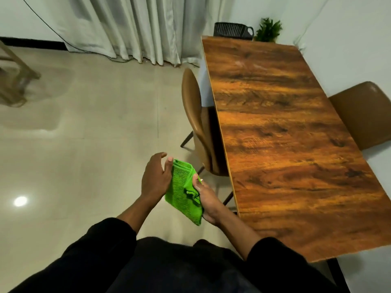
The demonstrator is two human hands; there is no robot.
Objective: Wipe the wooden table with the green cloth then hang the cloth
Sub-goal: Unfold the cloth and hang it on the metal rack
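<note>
The right grip (206, 199) clasped the green cloth (184, 195), left grip (155, 178) open against it; wiping seemed pending, needing contact with the surface (285, 144).

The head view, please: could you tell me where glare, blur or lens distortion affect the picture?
In the head view, a bright lamp reflection glares on the glossy floor. The wide lens makes the curtain lean and the wooden table splay. The wooden frame at far left is smeared. The green cloth in the right hand is sharp.
</note>
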